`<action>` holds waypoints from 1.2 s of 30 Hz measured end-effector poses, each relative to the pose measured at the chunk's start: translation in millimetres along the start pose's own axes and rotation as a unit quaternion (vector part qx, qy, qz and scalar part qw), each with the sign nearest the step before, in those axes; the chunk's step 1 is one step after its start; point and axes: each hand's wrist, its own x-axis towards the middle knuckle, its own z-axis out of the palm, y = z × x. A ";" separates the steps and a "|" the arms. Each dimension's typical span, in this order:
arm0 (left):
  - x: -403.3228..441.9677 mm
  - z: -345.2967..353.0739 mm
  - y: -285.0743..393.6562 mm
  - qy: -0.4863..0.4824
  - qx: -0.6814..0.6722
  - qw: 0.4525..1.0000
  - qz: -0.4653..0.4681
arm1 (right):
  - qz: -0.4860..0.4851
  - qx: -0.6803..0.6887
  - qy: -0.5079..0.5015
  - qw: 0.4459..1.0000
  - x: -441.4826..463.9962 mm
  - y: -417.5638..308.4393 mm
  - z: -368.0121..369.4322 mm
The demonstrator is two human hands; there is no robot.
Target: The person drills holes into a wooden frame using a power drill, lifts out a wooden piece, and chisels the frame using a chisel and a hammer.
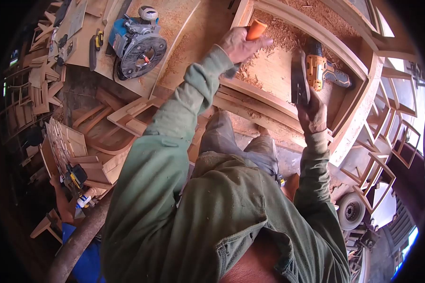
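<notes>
My left hand (241, 45) is closed around an orange-handled tool (256, 29). A dark part sticks out below that fist, and the tool's exact kind is unclear. On the right, my right hand (312, 113) grips a long, dark, flat tool (298, 78), held upright in view; I cannot make out its kind. Both hands are over a curved wooden frame (264, 96). Just right of the dark tool, a yellow cordless drill (316, 70) lies inside the frame among wood shavings (288, 28).
A blue router (141, 55) with a round base lies on the bench at upper left, near a yellow-and-black tool (98, 40). Wooden parts (104, 122) stand below. At lower left, another person's arm (63, 200) shows. Wooden frames (375, 179) and a wheel (351, 211) are at right.
</notes>
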 end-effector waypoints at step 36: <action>3.2 -12.8 -25.9 0.030 0.014 0.999 -0.006 | -0.191 -0.179 -0.100 0.960 144.5 -29.6 15.2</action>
